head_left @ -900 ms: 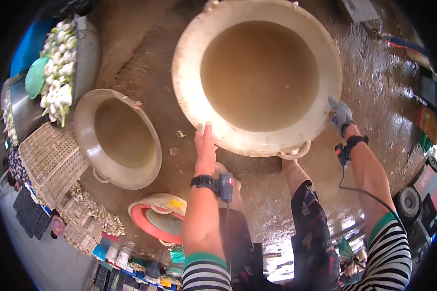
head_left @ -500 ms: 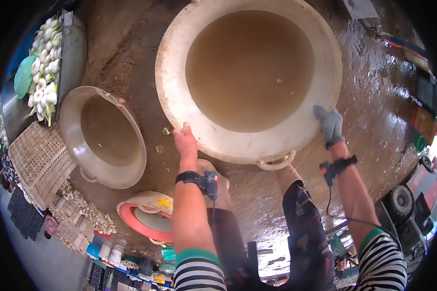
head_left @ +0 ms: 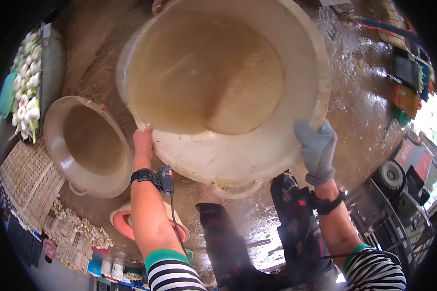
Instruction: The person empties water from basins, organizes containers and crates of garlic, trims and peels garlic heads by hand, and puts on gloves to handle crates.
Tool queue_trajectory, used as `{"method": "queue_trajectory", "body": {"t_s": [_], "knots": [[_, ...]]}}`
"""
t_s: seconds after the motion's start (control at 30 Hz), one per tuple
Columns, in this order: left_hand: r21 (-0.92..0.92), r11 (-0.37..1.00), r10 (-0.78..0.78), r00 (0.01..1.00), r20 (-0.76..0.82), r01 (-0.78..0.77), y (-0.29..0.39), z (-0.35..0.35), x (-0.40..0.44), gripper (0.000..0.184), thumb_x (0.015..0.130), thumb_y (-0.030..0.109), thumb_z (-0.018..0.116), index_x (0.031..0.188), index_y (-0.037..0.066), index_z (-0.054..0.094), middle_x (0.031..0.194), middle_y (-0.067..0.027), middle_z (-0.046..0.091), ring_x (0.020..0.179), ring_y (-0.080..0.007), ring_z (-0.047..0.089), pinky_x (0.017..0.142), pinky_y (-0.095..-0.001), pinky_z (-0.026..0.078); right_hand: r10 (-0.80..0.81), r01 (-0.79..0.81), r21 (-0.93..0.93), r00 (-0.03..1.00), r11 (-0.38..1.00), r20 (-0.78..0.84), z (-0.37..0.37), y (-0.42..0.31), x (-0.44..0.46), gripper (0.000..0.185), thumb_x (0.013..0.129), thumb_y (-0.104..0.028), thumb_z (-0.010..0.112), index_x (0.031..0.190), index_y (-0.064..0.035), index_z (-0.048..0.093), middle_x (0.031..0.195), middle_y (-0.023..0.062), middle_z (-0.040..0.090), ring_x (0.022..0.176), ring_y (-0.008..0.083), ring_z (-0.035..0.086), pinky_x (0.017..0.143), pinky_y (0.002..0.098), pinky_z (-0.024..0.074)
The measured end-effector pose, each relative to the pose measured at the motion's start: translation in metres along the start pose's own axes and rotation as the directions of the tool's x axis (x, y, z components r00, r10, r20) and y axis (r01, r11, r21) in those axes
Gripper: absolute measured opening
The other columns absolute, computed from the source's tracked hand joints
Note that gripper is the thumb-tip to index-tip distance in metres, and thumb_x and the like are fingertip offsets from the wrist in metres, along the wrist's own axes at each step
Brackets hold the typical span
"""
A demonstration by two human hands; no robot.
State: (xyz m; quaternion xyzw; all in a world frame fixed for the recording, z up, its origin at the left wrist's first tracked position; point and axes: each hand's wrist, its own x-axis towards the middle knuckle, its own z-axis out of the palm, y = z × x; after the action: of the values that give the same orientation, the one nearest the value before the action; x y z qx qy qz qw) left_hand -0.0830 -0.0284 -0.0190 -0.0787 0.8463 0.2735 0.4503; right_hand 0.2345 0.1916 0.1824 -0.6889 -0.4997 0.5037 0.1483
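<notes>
A large pale basin is in front of the person, over the wet floor, tilted so that its murky water lies toward the left side. The basin's bottom shows pale on the right. One looped handle sits on the near edge, close to the person's knees; whether the underside touches the floor is hidden.

The left grip, bare, grasps the near-left rim. The right grip, in a grey glove, grasps the near-right rim with the thumb over the inner side. Each wrist wears a black strap, and both sleeves are striped with green cuffs.

Left of the basin and apart from it stands a smaller basin, also holding cloudy water. Just beside it is a woven basket. Farther up, white bulbs are heaped by a grey tub. A red-lined tub shows partly behind the left forearm. At far right is a wheeled vehicle.
</notes>
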Motion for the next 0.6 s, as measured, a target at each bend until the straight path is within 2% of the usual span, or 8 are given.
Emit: {"method": "queue_trajectory", "body": {"t_s": [0.07,0.1,0.2,0.27,0.37,0.47,0.5,0.6], "knots": [[0.030,0.995,0.093,0.994,-0.051,-0.092,-0.010,0.005,-0.002,0.040,0.085,0.026,0.056,0.105,-0.008,0.052,0.100,-0.0203,0.061,0.089,-0.0280,0.060,0.077,-0.0361,0.045,0.019,-0.020,-0.020,0.999,1.000,-0.031,-0.012,0.042,0.005,0.017,0.082,-0.009,0.059,0.094,0.0024,0.060,0.080,-0.0013,0.060,0.070,0.0065,0.053,0.061,0.0228,0.0450],[0.302,0.942,0.192,0.974,-0.118,-0.149,-0.001,0.005,-0.011,0.043,0.085,0.030,0.055,0.106,-0.008,0.052,0.101,-0.0232,0.060,0.093,-0.0327,0.059,0.081,-0.0384,0.044,0.044,-0.045,-0.034,0.998,0.998,-0.037,-0.013,0.062,0.005,0.017,0.082,-0.010,0.059,0.094,0.0025,0.061,0.080,-0.0010,0.060,0.070,0.0069,0.053,0.061,0.0229,0.0450],[0.491,0.857,0.281,0.941,-0.189,-0.157,0.019,0.001,-0.019,0.045,0.085,0.033,0.053,0.107,-0.006,0.051,0.102,-0.0256,0.059,0.096,-0.0381,0.056,0.084,-0.0417,0.042,0.126,-0.125,0.010,0.991,0.992,-0.040,-0.005,0.107,-0.010,0.019,0.081,-0.011,0.059,0.095,0.0028,0.060,0.081,0.0001,0.061,0.071,0.0083,0.054,0.063,0.0237,0.0453],[0.574,0.803,0.306,0.937,-0.165,-0.161,0.032,-0.009,-0.012,0.047,0.084,0.036,0.052,0.108,-0.004,0.050,0.104,-0.0255,0.058,0.099,-0.0392,0.055,0.086,-0.0436,0.042,0.199,-0.190,0.127,0.978,0.974,-0.060,0.007,0.119,-0.029,0.022,0.081,-0.012,0.059,0.097,0.0032,0.060,0.083,0.0013,0.061,0.072,0.0096,0.054,0.064,0.0249,0.0458],[0.703,0.694,0.356,0.923,-0.147,-0.156,0.058,-0.024,-0.003,0.050,0.084,0.039,0.051,0.111,-0.003,0.048,0.105,-0.0256,0.058,0.100,-0.0397,0.055,0.086,-0.0443,0.042,0.207,-0.192,0.264,0.978,0.945,-0.029,0.030,0.136,-0.056,0.026,0.081,-0.014,0.059,0.100,0.0035,0.058,0.087,0.0036,0.062,0.076,0.0113,0.055,0.067,0.0270,0.0463],[0.781,0.600,0.384,0.919,-0.092,-0.172,0.093,-0.040,-0.004,0.049,0.085,0.040,0.051,0.111,-0.001,0.049,0.105,-0.0258,0.058,0.100,-0.0407,0.054,0.086,-0.0458,0.042,0.333,-0.333,0.300,0.941,0.894,0.053,0.044,0.120,-0.079,0.035,0.080,-0.019,0.063,0.107,0.0026,0.056,0.089,0.0046,0.062,0.078,0.0136,0.059,0.071,0.0285,0.0489],[0.805,0.561,0.431,0.898,-0.085,-0.193,0.100,-0.043,-0.001,0.047,0.084,0.039,0.051,0.110,0.000,0.049,0.104,-0.0260,0.058,0.099,-0.0416,0.054,0.085,-0.0470,0.042,0.253,-0.240,0.340,0.967,0.909,0.007,0.052,0.127,-0.087,0.038,0.079,-0.021,0.064,0.108,0.0023,0.055,0.088,0.0051,0.062,0.074,0.0137,0.059,0.064,0.0279,0.0495],[0.830,0.475,0.472,0.881,0.040,-0.292,0.121,-0.052,0.003,0.046,0.084,0.039,0.051,0.108,-0.001,0.049,0.103,-0.0261,0.058,0.098,-0.0419,0.054,0.084,-0.0473,0.042,0.421,-0.386,0.412,0.907,0.825,0.007,0.061,0.115,-0.110,0.038,0.079,-0.022,0.064,0.108,0.0024,0.055,0.088,0.0057,0.062,0.071,0.0145,0.059,0.062,0.0279,0.0497]]}}
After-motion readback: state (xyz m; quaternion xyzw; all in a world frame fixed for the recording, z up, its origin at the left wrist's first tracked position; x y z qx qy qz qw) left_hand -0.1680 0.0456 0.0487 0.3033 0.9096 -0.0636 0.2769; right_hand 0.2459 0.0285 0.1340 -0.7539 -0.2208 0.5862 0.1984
